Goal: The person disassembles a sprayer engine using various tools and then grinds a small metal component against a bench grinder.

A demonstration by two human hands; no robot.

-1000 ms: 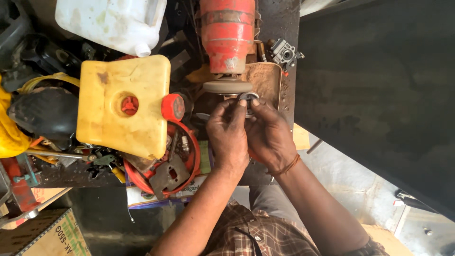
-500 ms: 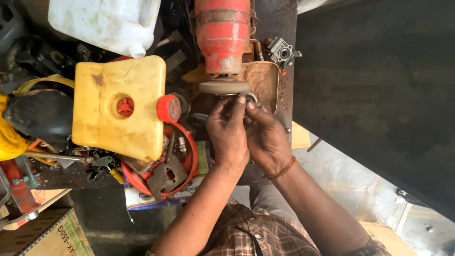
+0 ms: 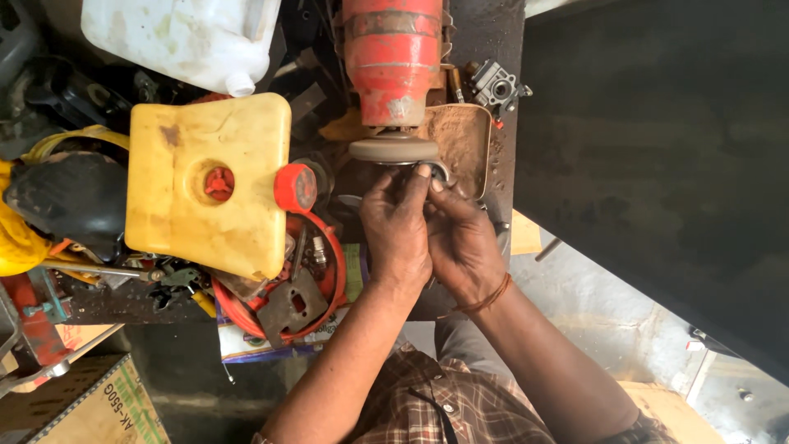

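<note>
Hands were held together at the grinder wheel: a small ring was pinched between fingertips of the left hand and right hand, just beside the wheel's edge, under the red motor.

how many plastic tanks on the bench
2: a yellow tank left of the hands, and a white tank at the top left. Clutter may hide others.

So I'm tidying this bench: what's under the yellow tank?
Under the yellow tank a red ring-shaped housing with a grey metal plate pokes out; the rest beneath is covered.
</note>
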